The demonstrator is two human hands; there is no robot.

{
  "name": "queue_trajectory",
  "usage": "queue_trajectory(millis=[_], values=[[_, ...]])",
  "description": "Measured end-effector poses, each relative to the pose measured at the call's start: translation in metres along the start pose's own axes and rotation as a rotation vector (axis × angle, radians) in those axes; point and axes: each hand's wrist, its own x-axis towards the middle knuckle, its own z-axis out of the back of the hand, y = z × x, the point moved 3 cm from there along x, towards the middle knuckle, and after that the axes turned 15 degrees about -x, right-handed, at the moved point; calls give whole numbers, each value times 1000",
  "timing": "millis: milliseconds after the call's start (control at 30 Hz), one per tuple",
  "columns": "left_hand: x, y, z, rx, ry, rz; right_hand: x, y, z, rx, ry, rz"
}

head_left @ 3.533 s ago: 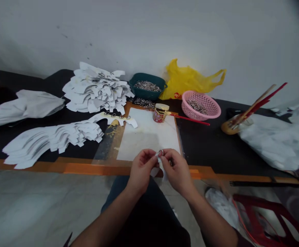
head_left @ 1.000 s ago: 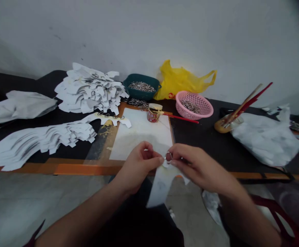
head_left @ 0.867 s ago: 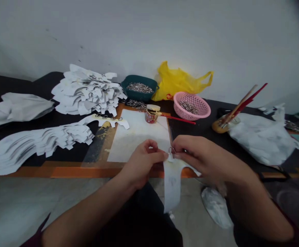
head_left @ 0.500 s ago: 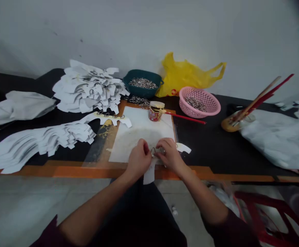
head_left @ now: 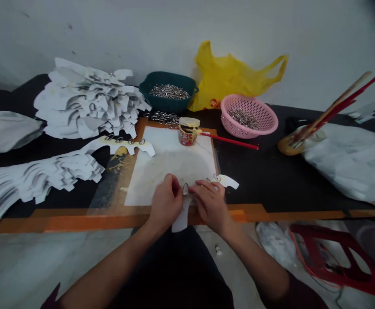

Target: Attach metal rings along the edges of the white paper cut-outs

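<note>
A curved white strip (head_left: 180, 219) with metal rings along it lies at the table's front edge, one end hanging past the edge. My left hand (head_left: 166, 201) pinches it beside an upright metal ring (head_left: 185, 189); the fingertips are partly hidden. On the other side of that ring, my right hand (head_left: 211, 204) grips the strip, its fingers bent over it and its thumb mostly hidden. More rings show on the strip beyond the right fingers, where its right end (head_left: 230, 181) sticks out. Beneath the hands is a stained white sheet (head_left: 161, 171).
A glue-smeared tub (head_left: 187, 136) with a red-handled brush (head_left: 232, 141) stands behind the hands. Farther back are a green basket (head_left: 151, 96) and a pink basket (head_left: 266, 124) of rings. White strips (head_left: 52, 176) lie stacked at left; a brush jar (head_left: 292, 145) stands right.
The view has shifted, moving most things left in the picture. My right hand has slid off the rings at the strip's right, uncovering them, and its fingers are straighter. My left hand still pinches.
</note>
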Motion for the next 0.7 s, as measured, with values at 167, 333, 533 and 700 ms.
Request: queue_trajectory(millis=[167, 333, 533, 700], values=[[0, 0, -2, 104, 13, -61, -4, 1, -9, -41, -45, -98], [5, -2, 1, 250, 49, -101, -4, 1, -6, -56, -28, -75], [16, -2, 8, 410, 88, -58, -4, 2, -6, -82, -30, -57], [26, -5, 6, 493, 144, -39, -4, 2, -6, -67, 0, -56]])
